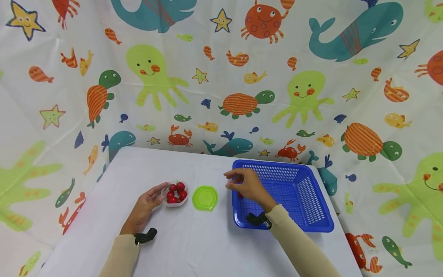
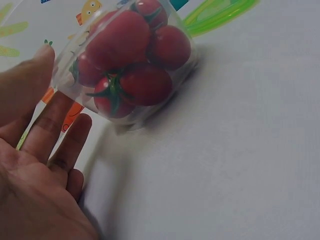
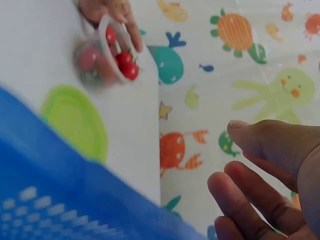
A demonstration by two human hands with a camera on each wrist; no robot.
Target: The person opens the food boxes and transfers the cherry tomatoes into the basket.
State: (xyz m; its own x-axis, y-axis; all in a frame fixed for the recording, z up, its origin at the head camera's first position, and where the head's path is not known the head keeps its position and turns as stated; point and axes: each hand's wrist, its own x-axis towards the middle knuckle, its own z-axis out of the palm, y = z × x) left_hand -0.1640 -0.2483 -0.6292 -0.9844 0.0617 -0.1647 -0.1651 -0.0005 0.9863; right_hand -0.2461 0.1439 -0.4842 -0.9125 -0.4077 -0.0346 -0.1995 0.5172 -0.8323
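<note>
My left hand is at the near left side of a small clear plastic container, thumb and forefinger round its side. Inside lie several red cherry tomatoes, some with green stems. My right hand hovers over the left edge of a blue plastic basket. Its fingers are loosely bent, the thumb apart from them, with nothing between. Below that hand, a red tomato shows partly in the basket. Between container and basket lies a light green lid.
A white-covered table carries everything. Behind and beside it hangs a white curtain printed with sea animals. The basket's raised perforated walls stand at the table's right side. A black camera mount sits on my right wrist.
</note>
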